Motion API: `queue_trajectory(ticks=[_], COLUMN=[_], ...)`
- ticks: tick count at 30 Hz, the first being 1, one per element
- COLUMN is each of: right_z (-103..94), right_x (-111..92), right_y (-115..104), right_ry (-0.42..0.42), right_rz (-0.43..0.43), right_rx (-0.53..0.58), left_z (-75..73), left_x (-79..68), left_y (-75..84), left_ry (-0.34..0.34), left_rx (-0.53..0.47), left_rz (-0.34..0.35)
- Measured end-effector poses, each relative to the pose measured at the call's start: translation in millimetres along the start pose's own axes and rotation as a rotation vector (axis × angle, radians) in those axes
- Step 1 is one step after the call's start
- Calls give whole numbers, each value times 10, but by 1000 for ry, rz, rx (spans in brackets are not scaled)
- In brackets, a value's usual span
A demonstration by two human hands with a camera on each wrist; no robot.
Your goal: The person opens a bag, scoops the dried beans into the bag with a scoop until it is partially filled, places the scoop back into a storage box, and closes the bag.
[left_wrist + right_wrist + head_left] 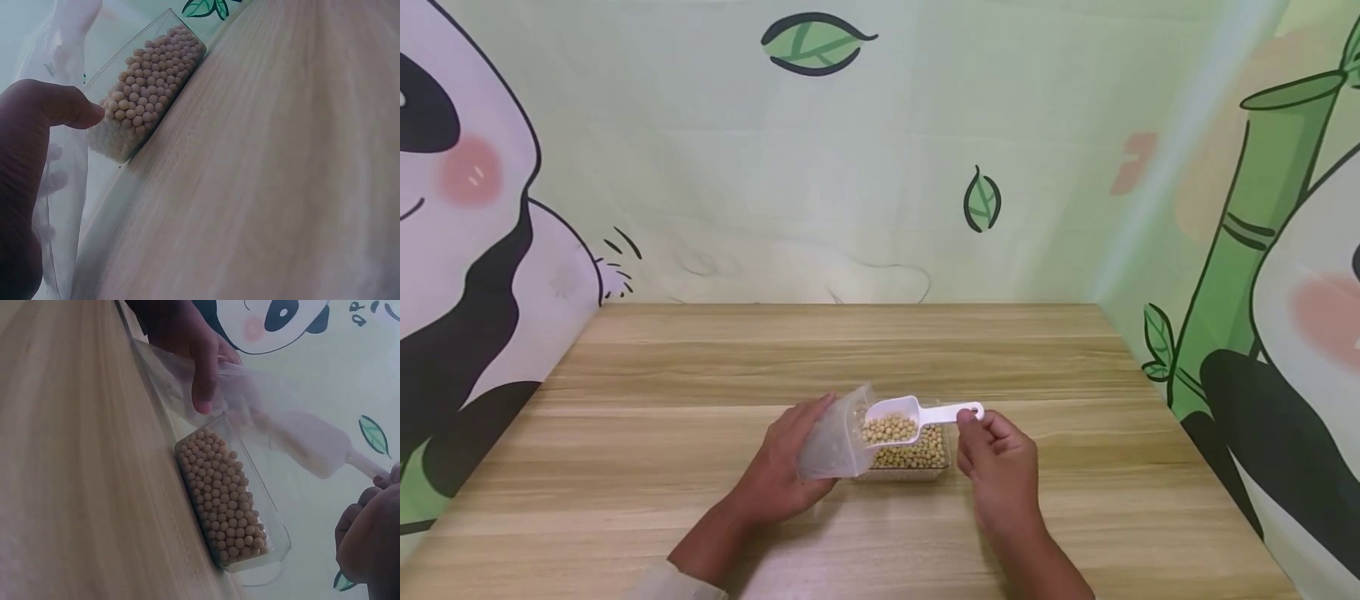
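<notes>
My left hand (pixel 790 467) grips a clear plastic bag (pixel 835 442), holding its mouth open and tilted toward the right. A white scoop (pixel 898 419) full of pale yellow beans hovers at the bag's mouth; my right hand (pixel 992 458) pinches the end of its handle. Under the scoop stands a clear rectangular container (pixel 917 458) of beans on the wooden table (pixel 625 433). The left wrist view shows my thumb (pixel 62 106) on the bag beside the container (pixel 147 84). In the right wrist view the container (pixel 228 506) lies below the scoop (pixel 312 447).
Walls with panda and bamboo drawings (pixel 1262 250) close in the table at the back and on both sides. Bare wood stretches left, right and behind the container.
</notes>
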State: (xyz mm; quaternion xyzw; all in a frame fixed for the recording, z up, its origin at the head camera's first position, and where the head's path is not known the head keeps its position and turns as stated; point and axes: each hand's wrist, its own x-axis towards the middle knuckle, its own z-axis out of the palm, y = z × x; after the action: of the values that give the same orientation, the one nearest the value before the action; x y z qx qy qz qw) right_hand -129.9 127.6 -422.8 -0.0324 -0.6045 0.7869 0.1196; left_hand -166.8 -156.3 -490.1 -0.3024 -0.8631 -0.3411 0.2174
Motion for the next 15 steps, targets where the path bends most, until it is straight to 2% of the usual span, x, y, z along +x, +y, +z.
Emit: queue_trajectory(ticks=[6,15], right_z=[12,8], right_x=[-51,-65], right_y=[10,-8], right_ry=[4,14], right_rz=[-108,-187], right_rx=[-105,-57], left_z=[-1,-12], left_x=[2,-4], left_y=[4,24], left_ry=[-2,-18], left_rx=[5,4], left_rz=[10,-22])
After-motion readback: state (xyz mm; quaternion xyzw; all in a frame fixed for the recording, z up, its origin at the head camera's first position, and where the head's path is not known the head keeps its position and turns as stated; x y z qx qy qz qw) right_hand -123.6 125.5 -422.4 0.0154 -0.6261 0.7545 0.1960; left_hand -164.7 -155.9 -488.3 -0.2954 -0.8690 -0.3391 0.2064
